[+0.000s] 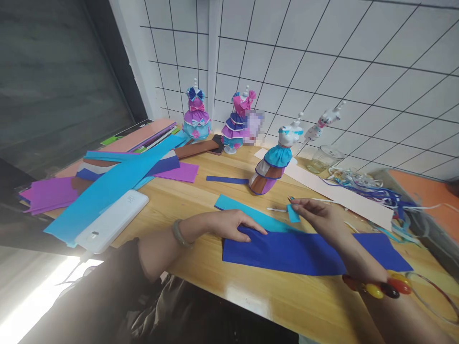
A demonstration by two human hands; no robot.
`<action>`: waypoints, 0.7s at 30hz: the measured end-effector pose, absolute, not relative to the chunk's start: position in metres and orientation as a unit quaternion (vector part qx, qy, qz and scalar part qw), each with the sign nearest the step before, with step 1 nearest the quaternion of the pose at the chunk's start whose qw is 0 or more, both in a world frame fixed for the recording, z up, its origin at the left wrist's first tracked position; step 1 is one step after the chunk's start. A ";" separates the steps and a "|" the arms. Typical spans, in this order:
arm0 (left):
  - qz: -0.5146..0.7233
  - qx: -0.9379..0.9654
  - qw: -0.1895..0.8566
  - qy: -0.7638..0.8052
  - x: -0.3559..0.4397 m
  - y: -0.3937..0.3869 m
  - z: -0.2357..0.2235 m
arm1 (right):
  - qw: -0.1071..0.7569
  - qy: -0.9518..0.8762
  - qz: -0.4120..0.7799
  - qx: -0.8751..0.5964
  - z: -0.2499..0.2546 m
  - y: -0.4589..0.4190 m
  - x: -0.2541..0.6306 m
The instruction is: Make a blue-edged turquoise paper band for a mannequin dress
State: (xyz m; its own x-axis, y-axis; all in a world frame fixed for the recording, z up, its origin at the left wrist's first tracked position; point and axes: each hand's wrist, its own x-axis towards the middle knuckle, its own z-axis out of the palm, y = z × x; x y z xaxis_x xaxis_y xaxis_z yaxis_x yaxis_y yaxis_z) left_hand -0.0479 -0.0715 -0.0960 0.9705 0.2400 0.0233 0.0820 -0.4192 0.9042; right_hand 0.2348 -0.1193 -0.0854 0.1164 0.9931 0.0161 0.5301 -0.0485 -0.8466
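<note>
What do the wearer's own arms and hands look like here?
Both hands are without gloves. Above the left hand sits a smooth, pale grey-green bangle, with a dark sleeve ending near the elbow. Above the right hand is a chunky bracelet of yellow, red and dark beads.

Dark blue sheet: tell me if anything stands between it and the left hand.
Nothing visible does. The left hand rests on the dark blue sheet near its far left corner. The light blue strip lies along the far edge, not over the sheet there.
</note>
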 end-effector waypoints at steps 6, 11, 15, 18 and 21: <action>0.079 0.808 0.566 0.143 -0.045 -0.070 -0.100 | 0.296 -0.562 0.095 -0.767 -0.076 -0.099 0.311; 0.094 0.804 0.566 0.155 -0.045 -0.066 -0.105 | 0.223 -0.583 0.051 -0.780 -0.079 -0.104 0.335; 0.100 0.797 0.575 0.153 -0.045 -0.068 -0.102 | 0.201 -0.675 0.125 -0.699 -0.081 -0.130 0.293; 0.091 0.786 0.592 0.152 -0.046 -0.070 -0.098 | 0.150 -0.751 0.275 -0.581 -0.082 -0.147 0.261; 0.085 0.787 0.591 0.157 -0.048 -0.069 -0.095 | 0.124 -0.757 0.304 -0.566 -0.081 -0.153 0.254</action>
State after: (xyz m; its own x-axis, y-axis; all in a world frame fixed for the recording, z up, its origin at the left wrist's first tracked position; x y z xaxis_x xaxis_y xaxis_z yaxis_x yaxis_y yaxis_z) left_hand -0.0484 -0.0693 -0.0953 0.9367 0.3463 -0.0520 0.1462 -0.2517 0.9567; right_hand 0.2541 -0.1528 -0.0812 -0.3293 0.9312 -0.1563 0.7807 0.1754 -0.5998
